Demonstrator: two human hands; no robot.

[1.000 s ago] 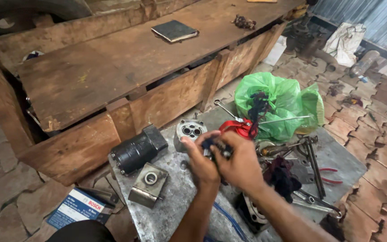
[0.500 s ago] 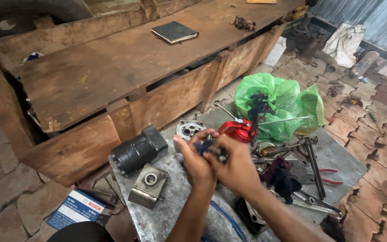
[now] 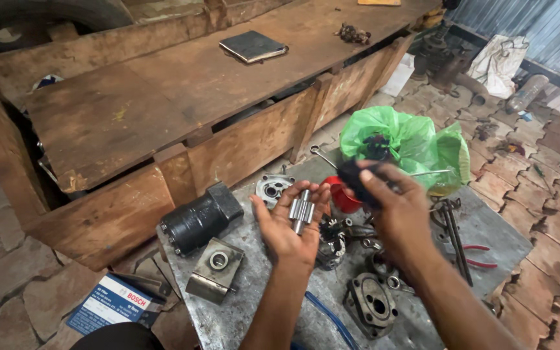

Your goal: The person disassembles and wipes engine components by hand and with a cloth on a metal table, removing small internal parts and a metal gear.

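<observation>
On the open left hand [image 3: 291,228], a small steel gear shaft [image 3: 301,212] lies across flat, spread fingers [image 3: 306,194]; the right hand [image 3: 393,209] pinches a dark rag [image 3: 356,176].
Under both hands a grey metal plate [image 3: 247,291] carries a black cylinder housing [image 3: 199,218] left of the fingers and a green plastic bag [image 3: 409,137] beyond them. A long wooden bench [image 3: 163,97] stands behind; a blue-and-white box [image 3: 116,303] lies on the brick floor [image 3: 8,304] near the plate's left edge.
</observation>
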